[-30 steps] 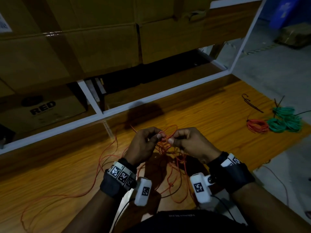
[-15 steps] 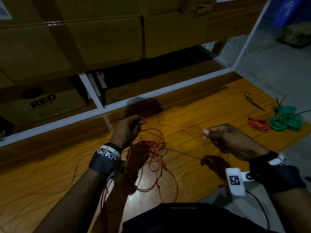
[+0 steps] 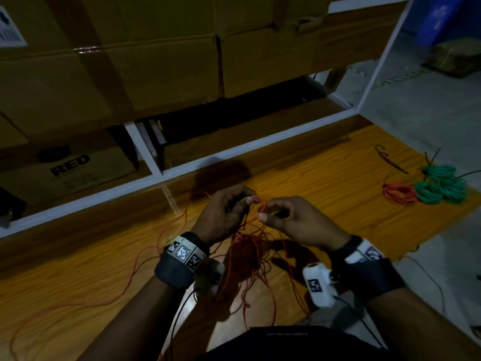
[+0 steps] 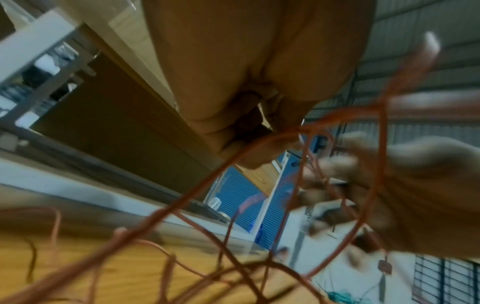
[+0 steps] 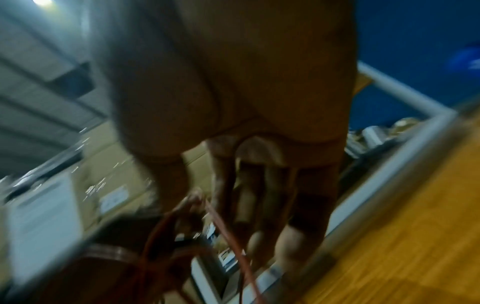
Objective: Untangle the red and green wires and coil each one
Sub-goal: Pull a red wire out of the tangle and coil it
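Note:
A tangle of thin red wire hangs below my two hands above the wooden tabletop, with long strands trailing left across the wood. My left hand pinches loops of the red wire near its top. My right hand is close beside it, thumb and fingers pinching a strand of the same wire. Both wrist views are blurred. Finished coils lie at the far right: a red coil and green coils.
A white shelf frame runs along the table's back edge, with cardboard boxes above and behind it. A dark bent wire piece lies near the coils. The table's right edge drops to a grey floor.
Half a second ago my hands were apart with a strand stretched between them; now my right hand has come back left to meet the left one over the tangle.

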